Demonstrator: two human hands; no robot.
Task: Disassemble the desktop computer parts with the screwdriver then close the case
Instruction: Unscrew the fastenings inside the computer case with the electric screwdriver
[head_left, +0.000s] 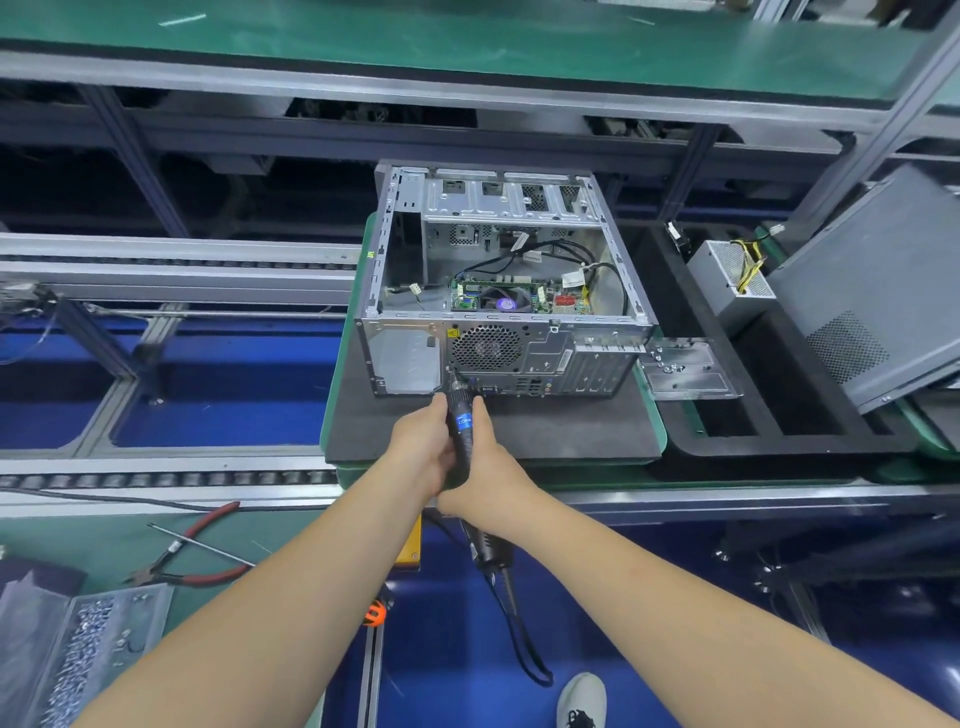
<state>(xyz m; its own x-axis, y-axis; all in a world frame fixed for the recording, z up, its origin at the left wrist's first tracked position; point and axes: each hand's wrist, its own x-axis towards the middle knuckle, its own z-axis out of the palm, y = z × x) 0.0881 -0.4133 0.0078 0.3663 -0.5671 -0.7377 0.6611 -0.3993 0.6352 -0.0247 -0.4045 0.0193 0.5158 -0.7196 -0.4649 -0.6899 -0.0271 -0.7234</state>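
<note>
1. I see both hands wrapped around one electric screwdriver (461, 422): black body, blue label, cord trailing down behind the wrists.
2. Left hand (422, 451) grips the screwdriver body from the left side, fingers curled round it, thumb pointing up toward the tip.
3. Right hand (488, 467) grips from the right and a bit lower, fingers curled round the body, forefinger stretched along the barrel.
4. The screwdriver tip is up at the rear panel of the computer case (498, 291), at the panel's lower edge just below-left of the round fan grille (485, 347). I can't tell if the bit sits in a screw.
5. The case lies directly ahead of the hands, on a dark foam pad (545, 431), open side up, rear panel facing me. Motherboard (519, 300) with a cooler fan and loose cables is visible inside.
6. A metal bracket plate (685, 370) hangs open off the rear panel's right end.
7. Right of the case: a black foam tray (779, 415) holding a grey power supply (730, 283) with yellow wires; the grey side panel (878, 291) leans tilted beyond it.
8. Lower left, well apart from the hands: red-handled pliers (192, 561) on the green bench, and a tray of screws (88, 639).
9. A shoe (582, 699) shows at the bottom edge on the blue floor.
</note>
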